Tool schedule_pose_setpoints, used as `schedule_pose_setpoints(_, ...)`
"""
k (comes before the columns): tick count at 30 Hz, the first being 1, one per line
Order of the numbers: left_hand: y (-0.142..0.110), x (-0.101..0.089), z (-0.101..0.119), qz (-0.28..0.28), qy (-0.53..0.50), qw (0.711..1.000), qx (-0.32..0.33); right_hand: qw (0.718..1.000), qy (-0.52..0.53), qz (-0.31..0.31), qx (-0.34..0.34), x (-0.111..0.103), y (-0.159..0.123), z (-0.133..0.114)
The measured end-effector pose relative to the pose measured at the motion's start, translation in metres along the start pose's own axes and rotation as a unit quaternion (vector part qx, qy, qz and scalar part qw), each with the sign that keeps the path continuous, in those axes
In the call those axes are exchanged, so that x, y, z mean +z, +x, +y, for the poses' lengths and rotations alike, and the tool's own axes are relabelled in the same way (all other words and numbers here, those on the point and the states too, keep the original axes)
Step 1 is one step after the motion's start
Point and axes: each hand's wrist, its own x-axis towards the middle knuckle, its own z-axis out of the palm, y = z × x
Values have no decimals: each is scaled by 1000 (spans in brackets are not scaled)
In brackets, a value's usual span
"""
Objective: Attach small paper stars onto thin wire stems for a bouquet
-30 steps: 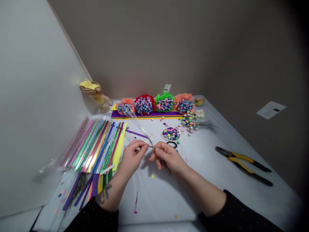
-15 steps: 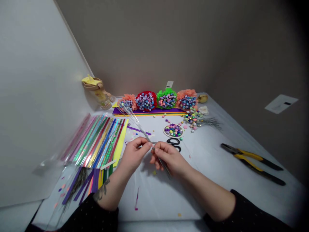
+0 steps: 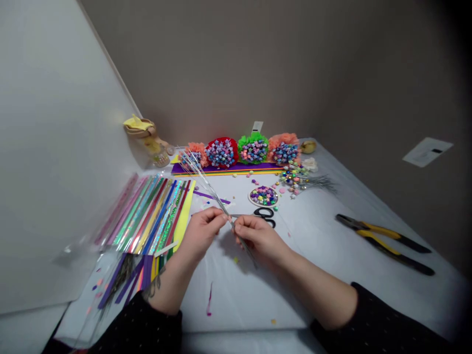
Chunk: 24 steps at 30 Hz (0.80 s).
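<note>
A bundle of thin silvery wires (image 3: 209, 186) runs diagonally between my hands, its upper ends fanned out toward the back of the table. My left hand (image 3: 205, 230) pinches the bundle between thumb and forefinger near its middle. Just below, my right hand (image 3: 256, 237) grips the same wires with closed fingers, and their lower ends stick out beneath it. Behind my hands lie black-handled scissors (image 3: 264, 212), partly hidden. Beyond them is a small round dish (image 3: 250, 202) filled with colourful paper stars.
Pliers (image 3: 383, 241) with yellow-black handles lie at right. Packs of shiny paper strips (image 3: 147, 216) cover the left side. Several star bouquets (image 3: 221, 152) line the back, near a glass jar (image 3: 161, 156). Loose wires with stars (image 3: 317, 184) lie at back right.
Both hands keep hold of the wires and have shifted only slightly. The fingers of my right hand have curled in closer. The whole view has tilted a little.
</note>
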Motion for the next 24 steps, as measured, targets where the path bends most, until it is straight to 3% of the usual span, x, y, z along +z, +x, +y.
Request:
schedule_pose_setpoints(9,2,-1,-3,-42,-71,996,-30,988,113,-84,71,1,-2,-2)
schedule_pose_setpoints(15,2,4,-4,-65,-173,980,-69,972,147,-148,110,1,-1,-5)
schedule_pose_setpoints(17,2,4,-4,-62,-179,979,-72,983,109,-125,79,2,-2,-5)
schedule_pose_setpoints(20,2,4,-3,-24,-154,986,-57,999,-33,-20,-17,3,-3,-3)
schedule_pose_setpoints(22,2,3,-3,9,-136,990,-40,979,-174,58,-86,2,-4,-3)
schedule_pose_setpoints(24,3,2,-4,31,-128,991,-19,932,-313,112,-147,2,-5,-2)
